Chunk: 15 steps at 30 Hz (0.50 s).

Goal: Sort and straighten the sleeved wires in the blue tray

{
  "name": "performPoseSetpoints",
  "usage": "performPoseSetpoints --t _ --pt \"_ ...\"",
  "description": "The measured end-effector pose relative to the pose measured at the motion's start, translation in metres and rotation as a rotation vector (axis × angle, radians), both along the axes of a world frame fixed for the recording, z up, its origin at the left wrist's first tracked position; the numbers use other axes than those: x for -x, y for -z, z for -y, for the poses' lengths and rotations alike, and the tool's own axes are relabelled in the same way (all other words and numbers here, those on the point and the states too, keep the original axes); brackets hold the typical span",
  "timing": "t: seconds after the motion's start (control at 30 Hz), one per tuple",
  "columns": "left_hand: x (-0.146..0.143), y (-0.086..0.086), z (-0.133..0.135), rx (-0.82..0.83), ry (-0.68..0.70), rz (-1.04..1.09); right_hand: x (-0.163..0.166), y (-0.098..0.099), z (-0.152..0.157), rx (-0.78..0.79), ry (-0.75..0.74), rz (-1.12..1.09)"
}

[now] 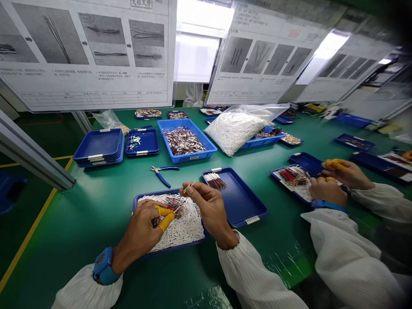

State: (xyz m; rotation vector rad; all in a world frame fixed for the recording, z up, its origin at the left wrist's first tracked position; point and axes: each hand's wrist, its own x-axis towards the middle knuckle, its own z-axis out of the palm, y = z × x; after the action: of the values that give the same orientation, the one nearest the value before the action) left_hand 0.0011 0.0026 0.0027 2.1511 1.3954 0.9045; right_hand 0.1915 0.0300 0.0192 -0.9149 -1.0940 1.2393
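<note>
Right now the person beside me is working over the near tray [137, 199], a shallow blue one that is lying on the green tabletop [96, 206] straight in front of them. Their left hand [141, 229] is hovering over the left half of that tray, its fingers [165, 218], two of them capped in yellow, closing tightly around a bundle of wires [173, 202] in red and green. Their right hand [210, 206] is hanging over the tray's right edge, with thumb and forefinger pinching a thin white piece [189, 187] and tilting it up and away, just beside the bundle. White sleeves [188, 229] are piling up inside the near tray under both hands. A blue wrist strap [103, 266] is sitting on the left wrist. Just beyond the near tray, blue-handled pliers [162, 172] are lying on the tabletop. Immediately right of the near tray a second tray [246, 206] is holding a small cluster of wires [215, 181] in its far corner. Farther beyond the near tray a deep bin [206, 148] is holding mixed wires, and a plastic bag [234, 126] of white sleeves is slumping to the right of that. Beyond and to the left of the near tray, stacked trays [99, 148] are sitting. Well to the right of the near tray, a co-worker's hands [331, 184] are working over another tray.
</note>
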Motion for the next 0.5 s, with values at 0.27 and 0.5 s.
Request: performPoseSetpoints --t 0.27,0.5 --pt "0.0006 -0.0013 0.0 0.005 0.011 -0.007 -0.0026 -0.0009 0.0011 -0.056 -0.113 0.045" --pt "0.002 -0.0017 -0.0015 -0.003 0.017 -0.001 -0.0059 -0.0014 -0.0001 -0.062 -0.146 0.103"
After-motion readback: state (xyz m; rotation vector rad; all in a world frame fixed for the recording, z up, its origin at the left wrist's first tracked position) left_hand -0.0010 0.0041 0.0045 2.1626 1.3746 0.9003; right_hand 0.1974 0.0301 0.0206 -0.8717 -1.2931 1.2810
